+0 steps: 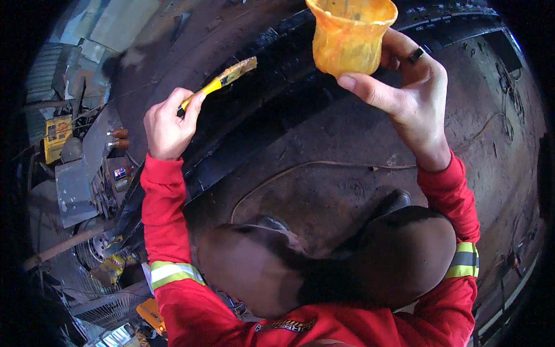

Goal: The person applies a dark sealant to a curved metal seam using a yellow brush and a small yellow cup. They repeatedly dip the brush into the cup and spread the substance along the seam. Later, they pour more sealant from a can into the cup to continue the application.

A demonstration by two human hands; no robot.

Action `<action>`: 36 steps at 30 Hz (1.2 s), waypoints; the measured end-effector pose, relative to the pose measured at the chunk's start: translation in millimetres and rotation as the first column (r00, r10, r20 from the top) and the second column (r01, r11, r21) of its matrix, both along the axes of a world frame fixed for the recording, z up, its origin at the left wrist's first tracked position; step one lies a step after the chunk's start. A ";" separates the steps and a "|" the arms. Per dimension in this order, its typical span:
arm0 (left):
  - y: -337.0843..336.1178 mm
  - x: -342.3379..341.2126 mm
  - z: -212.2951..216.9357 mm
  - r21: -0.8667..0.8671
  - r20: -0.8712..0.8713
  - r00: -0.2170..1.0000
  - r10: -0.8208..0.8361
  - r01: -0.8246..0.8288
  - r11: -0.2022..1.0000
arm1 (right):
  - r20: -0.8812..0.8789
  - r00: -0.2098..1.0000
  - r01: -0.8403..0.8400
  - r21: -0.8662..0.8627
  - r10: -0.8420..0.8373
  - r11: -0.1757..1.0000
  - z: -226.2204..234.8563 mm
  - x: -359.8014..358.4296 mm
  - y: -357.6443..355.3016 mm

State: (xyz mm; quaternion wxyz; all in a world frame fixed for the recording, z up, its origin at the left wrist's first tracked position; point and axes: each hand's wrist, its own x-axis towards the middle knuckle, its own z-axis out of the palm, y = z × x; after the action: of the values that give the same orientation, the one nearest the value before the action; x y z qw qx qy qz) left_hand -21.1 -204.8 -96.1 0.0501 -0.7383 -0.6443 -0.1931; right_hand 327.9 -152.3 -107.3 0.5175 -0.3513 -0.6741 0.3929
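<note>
A long black beam (243, 139) sweeps from 9 o'clock to 2 o'clock. A tan hose (324, 162) curves below it from 7 to 3 o'clock. The right hand (417, 95), at 2 o'clock, grasps a yellow-orange cup (350, 46) at 1 o'clock, thumb near its base. The left hand (169, 126), at 10 o'clock, grips a yellow-handled paintbrush (222, 80) at 11, bristles toward 2.

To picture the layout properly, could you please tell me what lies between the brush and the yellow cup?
In the head view, only the dark surface behind shows between the brush and the yellow cup.
</note>
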 end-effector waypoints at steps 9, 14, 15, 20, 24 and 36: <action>-7.1 -2.4 -3.3 -0.068 -0.038 0.999 -0.021 0.018 0.998 | 0.062 0.998 -0.010 0.020 0.008 1.000 -0.4 -1.9 -3.4; 0.9 16.3 7.4 -0.041 0.157 0.981 -0.113 0.121 0.992 | 0.009 1.000 0.002 0.005 -0.002 1.000 -1.7 -0.7 -0.8; 10.2 21.2 7.8 -0.047 0.125 0.988 -0.088 0.094 0.994 | 0.023 1.000 0.006 0.015 -0.007 1.000 0.5 -0.2 -1.1; 6.6 -4.7 -11.8 -0.103 -0.034 0.999 0.016 -0.020 0.995 | 0.014 1.000 0.015 0.058 -0.016 0.998 -2.9 -2.2 -2.1; -8.6 -0.5 5.1 -0.164 0.117 0.993 -0.024 0.043 0.986 | 0.085 0.995 0.044 0.079 -0.051 0.996 -2.5 7.7 -0.3; 17.7 -6.4 -2.6 -0.102 -0.100 0.964 -0.248 0.238 0.966 | 0.000 1.000 0.028 0.055 -0.028 0.998 -1.9 3.3 -0.1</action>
State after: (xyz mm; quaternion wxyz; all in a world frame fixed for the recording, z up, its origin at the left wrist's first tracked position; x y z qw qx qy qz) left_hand -27.6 -187.0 -98.7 0.0289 -0.8230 -0.5529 -0.1273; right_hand 331.2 -152.4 -109.2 0.5318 -0.3466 -0.6800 0.3669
